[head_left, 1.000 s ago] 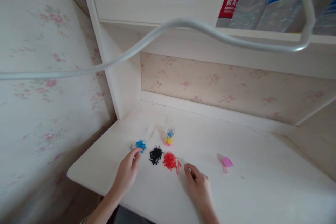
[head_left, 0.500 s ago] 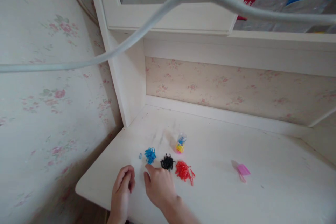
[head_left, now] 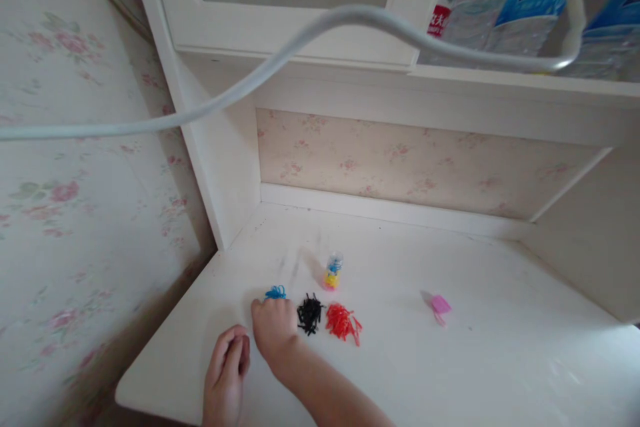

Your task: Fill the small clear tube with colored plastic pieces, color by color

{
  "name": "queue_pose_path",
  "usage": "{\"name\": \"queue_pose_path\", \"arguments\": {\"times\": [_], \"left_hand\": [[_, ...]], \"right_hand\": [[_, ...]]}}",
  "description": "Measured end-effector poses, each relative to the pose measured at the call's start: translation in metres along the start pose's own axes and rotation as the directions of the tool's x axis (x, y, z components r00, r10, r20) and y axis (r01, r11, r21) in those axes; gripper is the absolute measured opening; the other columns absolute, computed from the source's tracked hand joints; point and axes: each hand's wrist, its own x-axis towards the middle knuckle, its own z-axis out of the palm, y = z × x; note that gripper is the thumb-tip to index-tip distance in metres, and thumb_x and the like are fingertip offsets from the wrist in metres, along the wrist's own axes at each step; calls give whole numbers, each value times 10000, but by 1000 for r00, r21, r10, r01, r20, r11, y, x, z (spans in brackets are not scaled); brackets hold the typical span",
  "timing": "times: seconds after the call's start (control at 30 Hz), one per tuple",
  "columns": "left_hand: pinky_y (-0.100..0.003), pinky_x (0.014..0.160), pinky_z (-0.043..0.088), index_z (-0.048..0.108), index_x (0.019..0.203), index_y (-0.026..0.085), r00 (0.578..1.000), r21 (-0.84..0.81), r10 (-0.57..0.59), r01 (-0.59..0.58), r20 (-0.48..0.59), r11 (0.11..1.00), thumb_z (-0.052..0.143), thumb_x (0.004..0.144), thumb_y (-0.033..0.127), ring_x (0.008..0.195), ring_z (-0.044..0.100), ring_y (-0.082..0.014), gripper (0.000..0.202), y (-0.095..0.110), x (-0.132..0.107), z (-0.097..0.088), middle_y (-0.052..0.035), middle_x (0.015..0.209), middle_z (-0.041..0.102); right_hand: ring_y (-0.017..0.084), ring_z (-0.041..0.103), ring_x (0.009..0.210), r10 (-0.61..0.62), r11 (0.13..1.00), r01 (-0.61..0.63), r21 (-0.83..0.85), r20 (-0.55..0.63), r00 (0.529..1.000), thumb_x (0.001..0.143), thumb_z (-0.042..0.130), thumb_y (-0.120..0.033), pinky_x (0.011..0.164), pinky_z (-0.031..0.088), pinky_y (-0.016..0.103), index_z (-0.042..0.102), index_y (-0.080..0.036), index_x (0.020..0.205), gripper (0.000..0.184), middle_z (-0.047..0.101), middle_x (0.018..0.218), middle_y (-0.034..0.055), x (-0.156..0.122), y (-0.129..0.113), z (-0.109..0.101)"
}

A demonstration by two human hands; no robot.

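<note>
My right hand (head_left: 275,328) is closed over the near side of a pile of blue rubber bands (head_left: 275,291), its fingertips hidden beneath the knuckles. Beside it on the left, my left hand (head_left: 227,361) rests curled at the table edge, and whatever its fingers enclose cannot be made out. Just right of my right hand lies a heap of black rubber bands (head_left: 311,313). A heap of red rubber bands (head_left: 343,322) is next to that. Behind the heaps stands a small clear container (head_left: 333,271) with blue, yellow and pink contents in layers.
A pink piece with a loop (head_left: 441,305) lies on the white tabletop (head_left: 400,373) to the right. A thick white cable (head_left: 280,57) crosses in front of the cabinet. Plastic bottles (head_left: 530,3) fill the upper right shelf. A flowered wall (head_left: 65,213) borders the left side.
My right hand has moved forward onto the blue pile, covering its near part and the loose blue band beside it. My left hand stays curled. The view has shifted a little right.
</note>
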Motion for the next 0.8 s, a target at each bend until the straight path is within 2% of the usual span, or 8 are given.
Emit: {"name": "queue_pose_path", "arguments": {"times": [0.17,0.27,0.33,0.43,0.5,0.57,0.67,0.8], "left_hand": [[-220,651,516,621,885,205,984,190,127,-149,121,970,654,666,558,765,610,-149,417,-3,2,-5,-16,851,650],[-302,753,523,637,927,205,936,485,177,-311,303,817,543,768,524,859,629,-201,368,-4,2,-2,-48,920,676],[-335,805,511,627,1004,212,887,624,188,-434,421,650,479,815,493,891,631,-211,369,-1,0,5,-54,966,676],[-329,753,515,545,1148,212,828,718,199,-556,525,419,413,860,464,832,642,-195,404,4,-4,18,-52,986,652],[-308,689,509,506,1181,210,812,764,201,-584,549,275,376,885,434,805,644,-187,393,7,-6,26,-58,1021,626],[-296,667,497,511,1159,204,805,798,212,-587,555,138,356,899,389,830,646,-191,354,7,-5,33,-72,1072,602],[-285,658,482,534,1096,188,801,819,209,-574,560,5,362,902,337,840,646,-198,299,7,-2,39,-84,1063,596],[-277,716,475,558,981,188,791,805,195,-593,580,11,356,905,281,836,643,-184,235,8,7,41,-69,975,613]], "right_hand": [[217,682,701,-1,995,11,97,-94,996,853,474,-156,598,486,282,613,-199,965,184,704,767,78,-22,10,-16],[167,641,607,96,940,-13,340,-228,969,915,402,-277,543,414,228,643,-242,927,243,689,701,34,-45,40,-33],[119,570,532,186,810,-2,586,-254,949,924,393,-346,502,351,200,661,-250,950,286,639,616,-7,-57,68,-48],[77,397,438,384,501,-8,865,-214,898,849,487,-455,434,251,201,673,-177,923,343,519,526,-39,-67,113,-73],[63,309,417,494,316,-34,948,-134,859,795,541,-488,416,196,207,671,-168,932,371,451,495,-64,-69,137,-89],[54,272,415,536,241,-66,968,-76,841,750,590,-476,421,188,211,679,-162,913,365,421,485,-75,-70,153,-100],[61,317,439,539,257,-107,960,-51,841,718,615,-464,438,224,214,695,-153,887,363,456,509,-58,-65,165,-106],[95,453,528,499,404,-121,907,-108,860,728,585,-436,497,315,218,708,-170,880,330,604,637,-2,-50,168,-98]]}}
